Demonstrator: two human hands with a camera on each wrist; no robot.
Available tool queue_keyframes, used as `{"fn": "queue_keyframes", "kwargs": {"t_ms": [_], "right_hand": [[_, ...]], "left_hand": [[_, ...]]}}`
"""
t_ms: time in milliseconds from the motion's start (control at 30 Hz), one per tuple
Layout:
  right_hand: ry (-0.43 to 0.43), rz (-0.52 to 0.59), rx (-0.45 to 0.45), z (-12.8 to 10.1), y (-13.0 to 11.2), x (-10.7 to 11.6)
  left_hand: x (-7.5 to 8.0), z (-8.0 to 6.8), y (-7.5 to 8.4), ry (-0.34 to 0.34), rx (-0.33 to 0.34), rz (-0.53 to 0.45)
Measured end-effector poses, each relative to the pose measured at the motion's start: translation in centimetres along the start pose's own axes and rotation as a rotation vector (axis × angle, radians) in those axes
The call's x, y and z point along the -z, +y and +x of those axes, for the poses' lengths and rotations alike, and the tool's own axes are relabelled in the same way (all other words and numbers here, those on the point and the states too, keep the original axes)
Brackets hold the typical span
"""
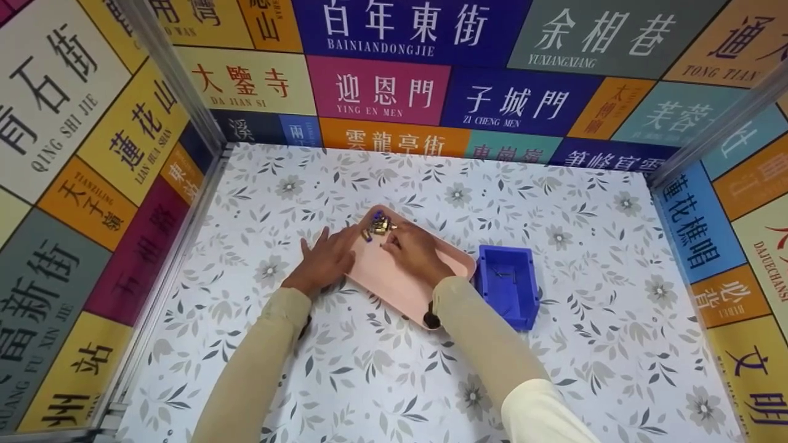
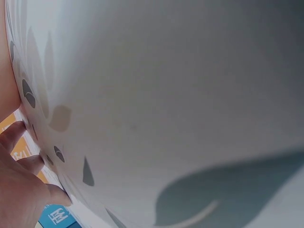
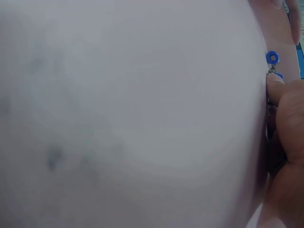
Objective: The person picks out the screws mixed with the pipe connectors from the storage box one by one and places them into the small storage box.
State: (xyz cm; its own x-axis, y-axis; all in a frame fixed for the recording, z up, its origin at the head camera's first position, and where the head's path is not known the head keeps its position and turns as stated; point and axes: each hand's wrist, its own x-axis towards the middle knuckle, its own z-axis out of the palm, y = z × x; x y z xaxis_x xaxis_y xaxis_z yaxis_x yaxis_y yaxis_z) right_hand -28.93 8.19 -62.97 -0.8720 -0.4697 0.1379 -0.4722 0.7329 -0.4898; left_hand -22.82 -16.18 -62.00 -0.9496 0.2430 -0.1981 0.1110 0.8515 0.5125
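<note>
A pink tray point(image 1: 394, 280) lies on the flower-patterned table point(image 1: 554, 203). A small pile of brass-coloured and blue parts point(image 1: 378, 226) sits at the tray's far corner. My left hand point(image 1: 329, 255) lies flat with straight fingers, on the table and the tray's left edge, its fingertips close to the pile. My right hand point(image 1: 395, 237) is on the tray with curled fingers that pinch a small metal part at the pile's edge. In the right wrist view those fingertips point(image 3: 275, 85) sit just below a blue ring point(image 3: 272, 57). The left wrist view shows my left hand point(image 2: 19, 185) on the table.
A blue plastic bin point(image 1: 508, 283) stands just right of the tray, with a few thin dark pieces in it. Colourful sign-printed walls point(image 1: 381, 92) and metal corner posts enclose the table on three sides. Bare tabletop lies in front of and behind the tray.
</note>
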Motion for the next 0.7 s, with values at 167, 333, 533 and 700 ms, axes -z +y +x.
{"fn": "queue_keyframes", "kwargs": {"t_ms": [167,333,533,700], "right_hand": [[-0.009,0.067,-0.028,-0.1,-0.1,0.3],[-0.039,0.238,-0.058,0.0,-0.1,1.0],[-0.005,0.402,-0.087,0.0,-0.2,1.4],[0.018,0.455,-0.085,-0.1,-0.2,1.8]], "left_hand": [[-0.1,0.2,0.1,0.002,0.006,-0.005],[-0.1,0.3,0.0,0.011,-0.004,-0.013],[0.0,0.1,0.0,0.013,-0.039,-0.014],[0.2,-0.1,0.0,0.003,-0.041,-0.008]]}}
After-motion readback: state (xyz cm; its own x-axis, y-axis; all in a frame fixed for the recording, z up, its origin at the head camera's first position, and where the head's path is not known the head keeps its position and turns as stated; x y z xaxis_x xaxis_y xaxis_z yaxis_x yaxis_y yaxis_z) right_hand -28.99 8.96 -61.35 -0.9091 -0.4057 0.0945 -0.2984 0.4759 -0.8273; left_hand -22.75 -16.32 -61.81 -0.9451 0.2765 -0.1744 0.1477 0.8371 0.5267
